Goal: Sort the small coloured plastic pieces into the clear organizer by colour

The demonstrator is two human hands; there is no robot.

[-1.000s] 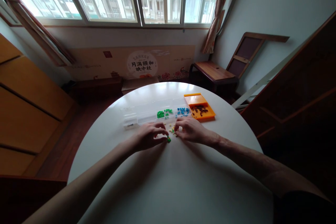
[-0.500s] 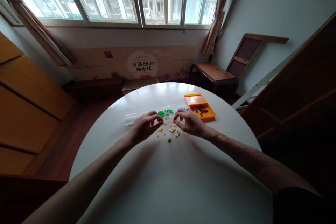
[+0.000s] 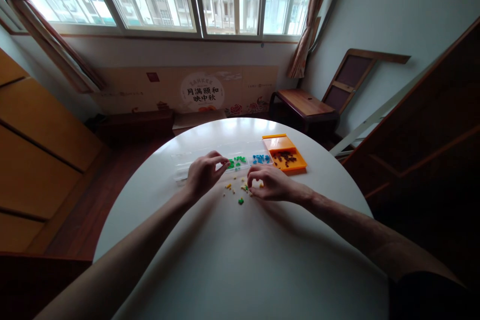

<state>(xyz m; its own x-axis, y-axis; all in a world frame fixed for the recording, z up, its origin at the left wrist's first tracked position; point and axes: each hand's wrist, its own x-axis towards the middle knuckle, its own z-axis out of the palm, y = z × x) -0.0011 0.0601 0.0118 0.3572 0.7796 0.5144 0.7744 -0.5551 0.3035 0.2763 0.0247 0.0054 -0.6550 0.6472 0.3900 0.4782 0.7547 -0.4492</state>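
Note:
A clear compartment box (image 3: 210, 156) lies across the far part of the round white table (image 3: 247, 255), with green beads (image 3: 237, 162) and blue beads (image 3: 261, 159) in separate cells. My left hand (image 3: 204, 174) hovers at the box beside the green cell, fingertips pinched together; what they hold is too small to name. My right hand (image 3: 268, 182) rests on the table with curled fingers pinching at a small scatter of yellow and green beads (image 3: 240, 191). One green bead (image 3: 240, 201) lies apart, nearer to me.
An orange tray (image 3: 285, 155) with dark beads sits to the right of the clear box. Beyond the table stand a wooden chair (image 3: 307, 102), a low bench and a printed cardboard panel under the window. Wooden cabinets flank both sides.
My left hand rose from the loose pile to the clear box by the green cell. My right hand lifted toward the box, then came back down to the pile.

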